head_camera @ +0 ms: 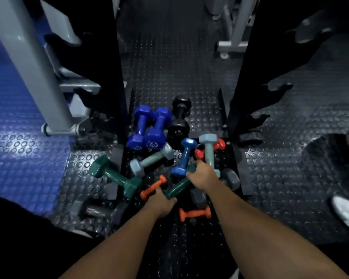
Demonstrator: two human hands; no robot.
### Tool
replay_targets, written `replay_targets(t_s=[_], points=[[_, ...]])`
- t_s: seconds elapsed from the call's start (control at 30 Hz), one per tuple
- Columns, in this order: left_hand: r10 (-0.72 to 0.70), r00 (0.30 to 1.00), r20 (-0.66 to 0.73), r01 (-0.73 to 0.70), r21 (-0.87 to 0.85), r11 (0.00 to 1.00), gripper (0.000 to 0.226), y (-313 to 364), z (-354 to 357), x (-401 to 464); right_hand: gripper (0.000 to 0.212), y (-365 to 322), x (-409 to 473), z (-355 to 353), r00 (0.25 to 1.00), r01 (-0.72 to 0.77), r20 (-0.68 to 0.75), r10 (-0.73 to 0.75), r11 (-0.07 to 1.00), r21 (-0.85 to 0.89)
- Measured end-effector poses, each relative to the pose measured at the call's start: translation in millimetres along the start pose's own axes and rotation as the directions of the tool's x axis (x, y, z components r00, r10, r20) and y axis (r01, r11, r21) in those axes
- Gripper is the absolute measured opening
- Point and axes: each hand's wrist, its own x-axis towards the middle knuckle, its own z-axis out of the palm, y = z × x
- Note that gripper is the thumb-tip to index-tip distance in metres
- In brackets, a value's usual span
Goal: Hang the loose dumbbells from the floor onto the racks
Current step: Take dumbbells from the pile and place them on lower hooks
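Studded black rubber floor (169,63) runs between two dark racks (244,81), with loose dumbbells heaped at their near end. Low over the heap, the left hand (161,204) grips a small orange dumbbell (153,187). The right hand (203,174) curls round a dark green dumbbell (179,186), just beside a pale blue one (209,152).
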Motion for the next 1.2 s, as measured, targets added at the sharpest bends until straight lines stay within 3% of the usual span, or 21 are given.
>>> replay_targets(t_s=[0.17,0.3,0.4,0.57,0.73,1.0,1.2], points=[[-0.005,0.996,-0.086,-0.007,-0.138,0.990,0.088,14.5,-12.7,27.6,0.068,-5.3,15.5,-19.0,0.998,0.034,0.052,-0.027,0.992,-0.123],[-0.006,0.982,-0.186,-0.006,-0.062,0.998,0.070,13.1,-12.3,19.5,0.044,-1.0,9.9,-10.1,1.000,0.024,0.013,-0.022,0.992,-0.125],[0.020,0.961,-0.277,-0.008,0.043,0.999,0.057,16.9,-20.9,14.0,0.040,4.2,2.6,-3.8,0.999,0.035,-0.035,-0.038,0.997,-0.074],[0.078,0.918,-0.390,-0.099,-0.035,0.994,0.041,28.3,-36.9,1.0,0.056,12.4,-16.9,-15.2,0.985,0.001,-0.170,0.039,0.973,0.231],[0.129,0.859,-0.496,-0.208,-0.108,0.972,0.050,51.2,-48.1,-20.1,0.045,6.8,-34.9,-36.2,0.948,0.085,-0.310,0.069,0.886,0.456],[0.261,0.746,-0.613,-0.388,-0.081,0.918,0.062,111.3,-69.3,-48.9,0.060,-5.4,-47.6,-85.9,0.821,0.201,-0.559,0.118,0.857,0.475],[0.250,0.779,-0.575,-0.407,-0.161,0.899,0.035,160.8,-59.2,-65.0,0.055,13.1,-58.5,-121.6,0.697,0.192,-0.682,0.223,0.858,0.476]])
